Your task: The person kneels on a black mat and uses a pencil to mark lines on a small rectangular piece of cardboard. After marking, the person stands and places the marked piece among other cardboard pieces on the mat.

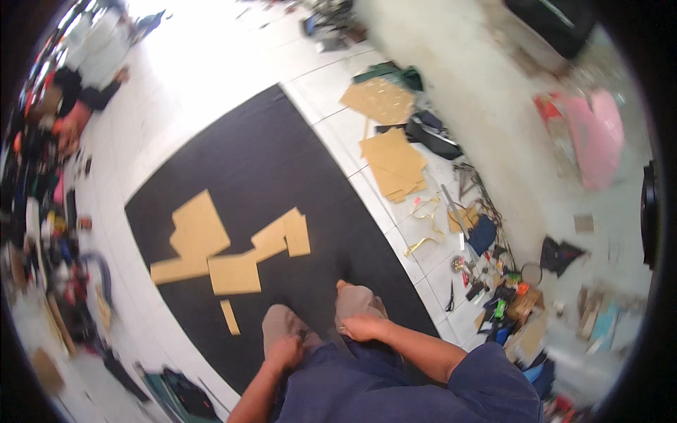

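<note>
White tiled floor (211,77) was seen from above, with a large black mat (268,169) laid across it on a diagonal. Flat brown cardboard pieces (233,247) were spread on the mat, joined or overlapping into one jagged shape whose long axis ran left to right, slightly rising to the right; a small narrow cardboard strip (229,317) lay apart just below it. Both hands were rested on the knees at the mat's near edge: the left hand (283,352) was closed loosely over the left knee, the right hand (363,328) was curled over the right knee, and nothing was held in either grip. The cardboard lay ahead and to the left of the hands, the strip being nearest to the left hand and near but not touching it. Off the mat on the right, a stack of cardboard sheets (395,163) and a lighter perforated board (379,100) were set on the tiles, with a yellow strap (427,225), black scissors (450,299) and a heap of small mixed tools (497,289) beside them. A pink bag-like shape (596,137) was seen further right, blurred. Packages and clutter along the left rim were too blurred to tell.
</note>
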`<state>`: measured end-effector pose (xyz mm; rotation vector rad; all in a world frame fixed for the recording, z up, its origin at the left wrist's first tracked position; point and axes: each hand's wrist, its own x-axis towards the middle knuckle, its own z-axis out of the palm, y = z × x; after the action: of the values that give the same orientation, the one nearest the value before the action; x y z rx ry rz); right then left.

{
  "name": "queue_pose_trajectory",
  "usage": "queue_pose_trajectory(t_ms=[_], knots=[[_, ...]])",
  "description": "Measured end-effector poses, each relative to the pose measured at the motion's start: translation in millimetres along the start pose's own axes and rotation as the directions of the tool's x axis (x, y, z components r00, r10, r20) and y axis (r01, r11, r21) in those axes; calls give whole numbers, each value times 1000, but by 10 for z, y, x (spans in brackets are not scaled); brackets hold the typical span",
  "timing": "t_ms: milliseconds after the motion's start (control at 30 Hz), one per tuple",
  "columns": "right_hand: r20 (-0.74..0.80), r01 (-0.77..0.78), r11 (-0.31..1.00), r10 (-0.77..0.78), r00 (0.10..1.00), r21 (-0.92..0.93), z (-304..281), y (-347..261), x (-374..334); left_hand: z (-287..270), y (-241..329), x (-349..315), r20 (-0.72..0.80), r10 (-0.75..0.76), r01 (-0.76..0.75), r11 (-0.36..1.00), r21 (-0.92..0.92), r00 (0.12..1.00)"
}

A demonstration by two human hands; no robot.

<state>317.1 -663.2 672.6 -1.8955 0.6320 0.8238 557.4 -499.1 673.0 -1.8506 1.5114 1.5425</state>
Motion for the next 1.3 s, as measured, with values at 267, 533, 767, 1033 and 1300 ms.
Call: queue_pose_trajectory(t_ms=[267,533,767,1033,1300], knots=[[573,193,939,-328,751,285,-205,96,365,691,235,-82,595,263,399,535,-745,759],[154,109,993,-102,983,-40,11,1587,3191,493,-278,1952,-55,14,-42,845,-534,998],[52,239,754,-263,963,-612,-596,2321,5686,-261,-1252,2725,-169,-258,132,836,-533,951],[265,529,320,-599,755,-786,-224,2756,6668,-362,-1567,2560,-464,-17,-120,957,-265,886],[99,400,374,-615,782,-837,-750,3090,6420,-479,-1508,2897,-646,133,-177,984,-3,752]])
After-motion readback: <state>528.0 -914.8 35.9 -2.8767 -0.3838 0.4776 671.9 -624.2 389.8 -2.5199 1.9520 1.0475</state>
